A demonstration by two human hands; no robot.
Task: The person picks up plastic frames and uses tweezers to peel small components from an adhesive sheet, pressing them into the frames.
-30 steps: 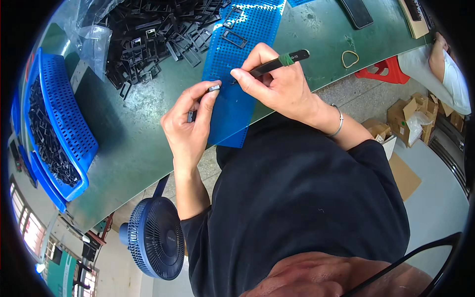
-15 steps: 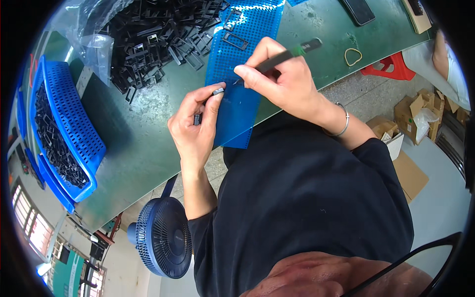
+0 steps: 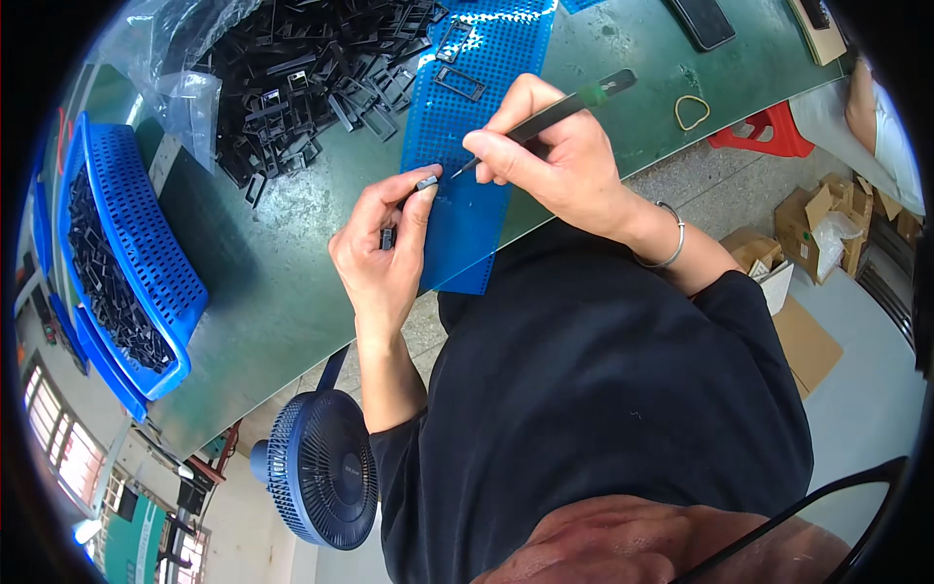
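My left hand [image 3: 377, 255] pinches a small black plastic frame [image 3: 426, 182] between thumb and forefinger, over a blue perforated mat [image 3: 463, 234]. The frame's other end shows below, inside the curled fingers. My right hand [image 3: 574, 175] grips dark tweezers [image 3: 559, 116] with a green band near their upper end. Their fine tip points down and left, just right of the frame and apart from it. Whether the tip carries anything is too small to tell. Two loose black frames [image 3: 460, 84] lie farther up the mat.
A heap of black frames [image 3: 302, 68] and a clear plastic bag [image 3: 190, 107] lie far left. Left stands a blue basket [image 3: 146, 214] of similar parts. A phone [image 3: 705, 21] and rubber band [image 3: 693, 113] lie right. Below the table edge is a fan [image 3: 331, 467]; another person sits far right.
My right hand has turned slightly, and the tweezers' tip has moved a little down and left, nearer the frame. My left hand has hardly moved.
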